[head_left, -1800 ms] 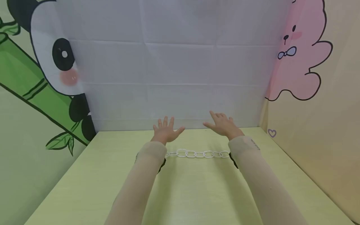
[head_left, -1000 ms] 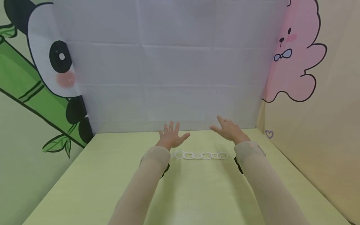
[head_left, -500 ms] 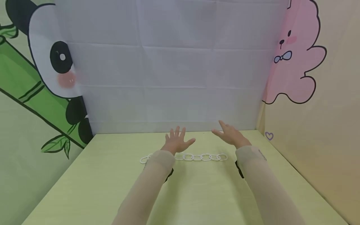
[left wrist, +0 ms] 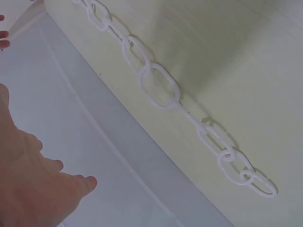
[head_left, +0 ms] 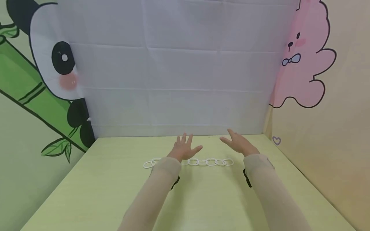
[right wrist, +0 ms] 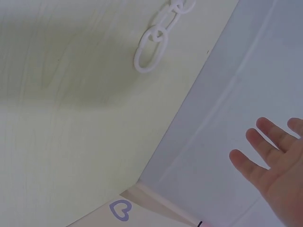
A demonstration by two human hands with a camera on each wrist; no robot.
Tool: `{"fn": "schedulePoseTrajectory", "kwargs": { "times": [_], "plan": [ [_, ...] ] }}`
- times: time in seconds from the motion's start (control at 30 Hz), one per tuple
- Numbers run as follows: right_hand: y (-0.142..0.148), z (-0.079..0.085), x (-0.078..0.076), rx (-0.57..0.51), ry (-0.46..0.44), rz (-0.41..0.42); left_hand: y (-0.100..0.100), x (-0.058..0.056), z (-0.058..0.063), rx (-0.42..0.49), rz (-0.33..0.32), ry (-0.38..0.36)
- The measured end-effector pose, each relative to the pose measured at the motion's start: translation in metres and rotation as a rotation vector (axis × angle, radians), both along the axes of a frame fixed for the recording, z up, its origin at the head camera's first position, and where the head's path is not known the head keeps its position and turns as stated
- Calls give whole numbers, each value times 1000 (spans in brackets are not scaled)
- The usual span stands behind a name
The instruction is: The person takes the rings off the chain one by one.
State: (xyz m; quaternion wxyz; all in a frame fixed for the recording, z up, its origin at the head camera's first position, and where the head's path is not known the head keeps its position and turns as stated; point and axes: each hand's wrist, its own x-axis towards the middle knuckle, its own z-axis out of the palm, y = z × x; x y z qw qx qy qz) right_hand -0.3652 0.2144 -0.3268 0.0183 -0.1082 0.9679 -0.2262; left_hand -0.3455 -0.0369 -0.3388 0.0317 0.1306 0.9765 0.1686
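While gripping nothing, spreads left hand (head_left: 182, 150) and right hand (head_left: 240, 143). Shows, mid-frame in left-wrist view, chain links (left wrist: 190, 116) hidden overhead.

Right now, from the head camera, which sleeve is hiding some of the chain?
The left sleeve: it crosses in front of the white chain, which shows on both sides of it. The right sleeve lies beyond the chain's right-hand end, covering none.
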Motion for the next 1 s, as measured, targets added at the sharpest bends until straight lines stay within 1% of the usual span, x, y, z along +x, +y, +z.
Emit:
{"fn": "schedulePoseTrajectory", "kwargs": {
  "times": [0.17,0.47,0.57,0.8,1.0],
  "plan": [
    [3,-5,3,-12,-23,-4,3,1,-3,11,-13,-9],
    [4,-13,2,-14,-33,-9,6,1,-8,4,-38,-9],
    [5,-16,3,-21,-34,-6,7,1,-11,16,-38,-13],
    [7,-22,2,-12,-21,-5,10,-3,-21,48,-34,-27],
    [11,-28,0,-28,-35,-8,15,-2,-21,66,-53,-43]
  ]
}}
